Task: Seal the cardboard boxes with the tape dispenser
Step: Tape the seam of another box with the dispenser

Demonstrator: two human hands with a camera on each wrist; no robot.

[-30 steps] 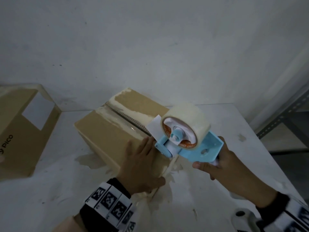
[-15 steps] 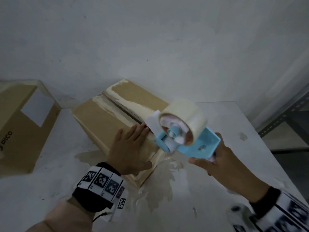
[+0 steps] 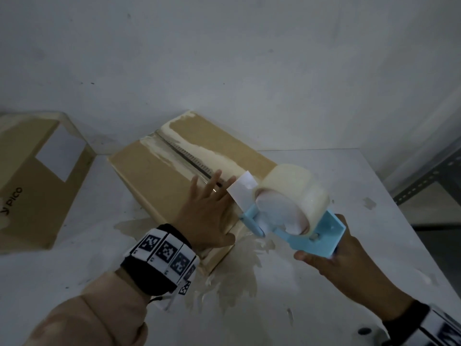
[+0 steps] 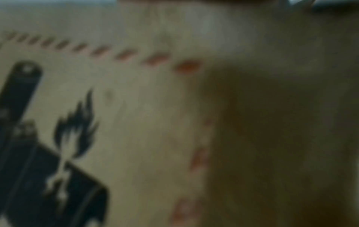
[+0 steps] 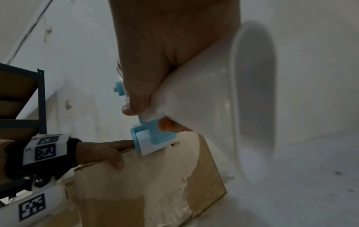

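A brown cardboard box [image 3: 159, 166] lies on the white table, its top flaps closed with a dark seam and torn tape residue along it. My left hand [image 3: 207, 208] presses flat on the box's near end, fingers straight. My right hand [image 3: 324, 255] grips the handle of a light blue tape dispenser [image 3: 311, 233] carrying a clear tape roll [image 3: 294, 191]. The dispenser's front roller [image 5: 145, 141] sits at the box's near top edge, a white tape tab [image 3: 242, 191] sticking up. The left wrist view shows only blurred cardboard [image 4: 145, 122] with printed marks.
A second cardboard box [image 3: 32, 186] with a white label stands at the left on the table [image 3: 74, 283]. A metal shelf [image 3: 429, 176] stands to the right beyond the table edge. The wall rises close behind the boxes. Tape scraps stick to the table near the box.
The box has slid further away and to the left under my left hand. The dispenser has tilted and dropped toward the box's near edge.
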